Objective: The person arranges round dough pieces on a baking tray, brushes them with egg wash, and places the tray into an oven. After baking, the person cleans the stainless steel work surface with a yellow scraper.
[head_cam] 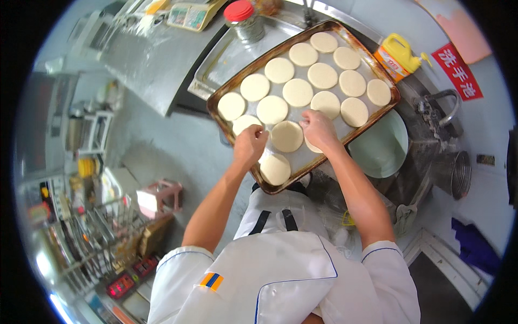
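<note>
A large, darkened metal baking tray (pixel 375 116) lies at a slant before me, with several flat, pale dough rounds (pixel 272 109) spaced over it. My left hand (pixel 250 148) is over the tray's near left part, fingers curled, partly covering one round. Between my hands sits another dough round (pixel 287 136), in shadow. My right hand (pixel 319 127) has bent fingers and hides parts of two rounds. Whether either hand pinches something small is hidden by the fingers. One more round (pixel 275 169) lies in the nearest corner.
A pale green basin (pixel 380 146) is partly under the tray's right edge, near a faucet (pixel 441 107). Beyond stand a yellow-handled jug (pixel 398 56) and a red-lidded jar (pixel 245 22). A steel worktable (pixel 158 60) is at left, a pink stool (pixel 160 198) below it.
</note>
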Tool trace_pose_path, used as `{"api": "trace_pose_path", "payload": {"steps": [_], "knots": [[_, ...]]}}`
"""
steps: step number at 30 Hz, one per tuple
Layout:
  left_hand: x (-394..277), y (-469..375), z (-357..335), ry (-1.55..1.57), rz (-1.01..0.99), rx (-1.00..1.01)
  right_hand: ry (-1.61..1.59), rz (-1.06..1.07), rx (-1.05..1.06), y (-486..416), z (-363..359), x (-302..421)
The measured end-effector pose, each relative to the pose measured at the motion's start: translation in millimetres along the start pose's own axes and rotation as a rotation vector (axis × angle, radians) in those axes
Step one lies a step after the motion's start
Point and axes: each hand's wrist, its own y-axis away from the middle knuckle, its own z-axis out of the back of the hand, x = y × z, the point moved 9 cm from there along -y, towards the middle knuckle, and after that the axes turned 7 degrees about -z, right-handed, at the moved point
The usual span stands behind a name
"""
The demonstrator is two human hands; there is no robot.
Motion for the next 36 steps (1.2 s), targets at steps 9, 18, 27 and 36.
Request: {"api": "trace_pose_path", "payload": {"steps": [9,18,27,36], "knots": [[-61,-246,47,-0.406,-0.596,-0.046,-0.543,-0.643,-0.628,125,89,-149],[20,-382,-47,0.017,-0.333,0.603,-0.907,-0.844,-0.655,119,16,-153],[13,-374,-75,0.131,-0.205,0.887,-0.608,-0.841,-0.775,121,15,-155],[-113,-167,-88,0.182,-0.679,1.095,-0.636,-0.917,-1.165,369,-50,-110]]}}
